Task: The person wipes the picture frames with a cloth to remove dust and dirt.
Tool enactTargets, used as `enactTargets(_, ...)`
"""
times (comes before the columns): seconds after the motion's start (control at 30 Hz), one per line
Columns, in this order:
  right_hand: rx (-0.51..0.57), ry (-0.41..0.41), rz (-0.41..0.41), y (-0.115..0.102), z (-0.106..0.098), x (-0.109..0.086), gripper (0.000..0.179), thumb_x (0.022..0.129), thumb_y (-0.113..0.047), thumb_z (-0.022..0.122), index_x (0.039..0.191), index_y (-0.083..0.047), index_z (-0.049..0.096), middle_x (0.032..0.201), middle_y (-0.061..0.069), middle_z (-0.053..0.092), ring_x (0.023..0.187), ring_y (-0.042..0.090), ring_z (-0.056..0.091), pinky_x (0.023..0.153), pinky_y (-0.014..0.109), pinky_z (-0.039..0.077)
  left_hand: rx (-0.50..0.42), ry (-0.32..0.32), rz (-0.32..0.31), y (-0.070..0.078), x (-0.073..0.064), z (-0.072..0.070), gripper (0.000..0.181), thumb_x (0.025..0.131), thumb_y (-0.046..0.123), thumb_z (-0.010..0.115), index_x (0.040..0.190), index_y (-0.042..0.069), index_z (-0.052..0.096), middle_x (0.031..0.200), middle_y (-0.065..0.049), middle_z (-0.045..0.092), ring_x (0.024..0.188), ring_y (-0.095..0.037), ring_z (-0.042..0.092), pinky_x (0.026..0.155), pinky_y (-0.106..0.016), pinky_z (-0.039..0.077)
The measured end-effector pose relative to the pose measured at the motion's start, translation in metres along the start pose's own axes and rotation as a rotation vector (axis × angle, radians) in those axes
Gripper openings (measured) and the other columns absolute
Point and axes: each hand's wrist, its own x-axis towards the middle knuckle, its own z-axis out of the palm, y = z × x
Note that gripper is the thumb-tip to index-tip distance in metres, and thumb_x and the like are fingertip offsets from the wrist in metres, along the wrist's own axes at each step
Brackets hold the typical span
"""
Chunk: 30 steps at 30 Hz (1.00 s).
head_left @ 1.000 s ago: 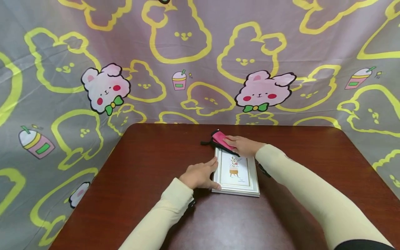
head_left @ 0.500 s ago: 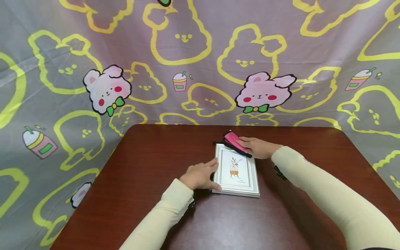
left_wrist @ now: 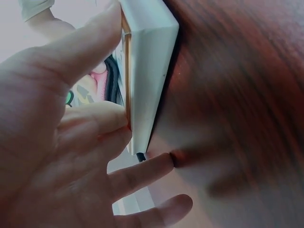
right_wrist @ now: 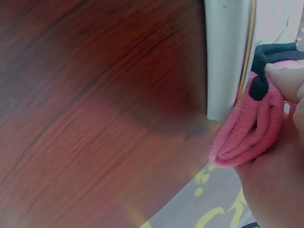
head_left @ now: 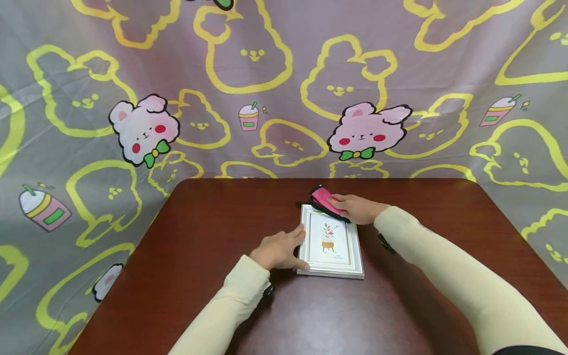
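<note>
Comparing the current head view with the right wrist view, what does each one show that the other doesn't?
Only the head view: the left hand touching the left side of the white frame, and the plant picture inside that frame.

Only the right wrist view: the stacked folds of the pink cloth seen end-on and close up, layer against layer.

Both: the white frame lying on the wooden table, the right hand gripping the pink cloth at the frame, and part of the yellow-patterned backdrop.
</note>
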Motion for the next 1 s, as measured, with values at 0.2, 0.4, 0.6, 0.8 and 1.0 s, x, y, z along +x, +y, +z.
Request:
enactTargets(0.2,-0.023,0.005,-0.027,-0.086,-0.049,-0.042,0.054,0.103,-0.01,0.049,0.154,-0.005,0.033,0.162,0.023,0.027,0.145,0.045,0.033,0.118,0.053,0.03,-0.002,-0.004,0.0,-0.001,-0.004,0.002,0.092,0.08,0.059,0.073,0.155,0.021,0.036,0.166,0.008,0.024,0.138,-0.026,0.049,0.1,-0.048,0.049)
enactTargets(0.4,-0.07,0.019,-0.076,-0.091,-0.045,-0.023,0.054,0.102,-0.01,0.05,0.154,-0.006,0.035,0.161,0.023,0.029,0.144,0.044,0.036,0.118,0.052,0.032,0.019,-0.003,0.003,0.0,-0.003,-0.001,0.09,0.081,0.057,0.074,0.154,0.02,0.038,0.166,0.005,0.026,0.137,-0.027,0.051,0.1,-0.047,0.049)
enactTargets(0.6,-0.105,0.016,-0.102,-0.104,-0.047,-0.012,0.054,0.102,-0.011,0.051,0.153,-0.006,0.037,0.159,0.023,0.033,0.141,0.044,0.04,0.116,0.051,0.034,0.017,-0.014,0.006,0.002,0.001,0.0,0.09,0.081,0.059,0.073,0.155,0.022,0.037,0.166,0.005,0.026,0.138,-0.026,0.05,0.102,-0.048,0.048)
enactTargets(0.8,-0.118,0.028,-0.096,-0.116,-0.051,-0.001,0.055,0.101,-0.012,0.052,0.153,-0.009,0.037,0.159,0.023,0.035,0.139,0.043,0.044,0.116,0.05,0.036,0.035,-0.008,0.004,0.003,0.003,-0.003,0.092,0.078,0.06,0.075,0.154,0.023,0.038,0.164,0.005,0.03,0.135,-0.024,0.053,0.1,-0.046,0.05)
enactTargets(1.0,-0.133,0.027,-0.066,-0.118,-0.048,0.007,0.055,0.102,-0.014,0.051,0.154,-0.013,0.036,0.16,0.02,0.034,0.14,0.04,0.045,0.116,0.048,0.037,0.025,-0.004,0.003,0.002,0.003,-0.003,0.092,0.078,0.06,0.075,0.154,0.023,0.038,0.164,0.005,0.03,0.136,-0.025,0.052,0.101,-0.047,0.049)
